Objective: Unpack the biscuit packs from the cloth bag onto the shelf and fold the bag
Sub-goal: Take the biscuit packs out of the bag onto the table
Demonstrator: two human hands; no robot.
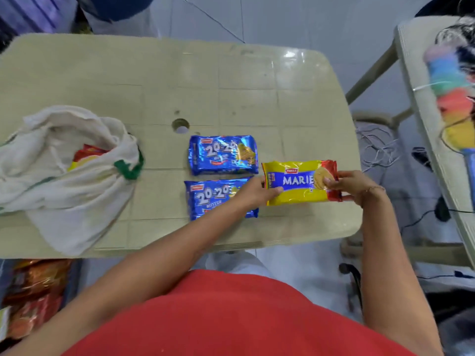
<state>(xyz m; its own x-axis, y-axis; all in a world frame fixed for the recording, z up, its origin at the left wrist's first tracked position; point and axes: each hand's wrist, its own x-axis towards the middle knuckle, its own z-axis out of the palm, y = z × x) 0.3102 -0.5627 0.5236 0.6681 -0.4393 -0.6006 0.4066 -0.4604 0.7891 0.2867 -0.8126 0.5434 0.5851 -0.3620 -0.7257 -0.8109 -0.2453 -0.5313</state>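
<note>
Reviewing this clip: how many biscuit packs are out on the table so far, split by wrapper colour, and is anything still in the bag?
Blue foil 20-20 butter biscuit packs: 2 (far one, near one)
Yellow Marie biscuit pack: 1, held by the left hand and right hand
Total out on the beige plastic table: 3
The white cloth bag shows at least 1 red-and-yellow pack inside.

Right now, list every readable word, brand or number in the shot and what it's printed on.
"MARIE" on the yellow pack, held at its ends by the left hand and the right hand.
"20-20" and "BUTTER" on the near blue pack.
"20-20" on the far blue pack; the word under it is too blurred to read.
Small red brand tags on all three packs: too small to read.
Pack inside the cloth bag: no readable print.
</note>
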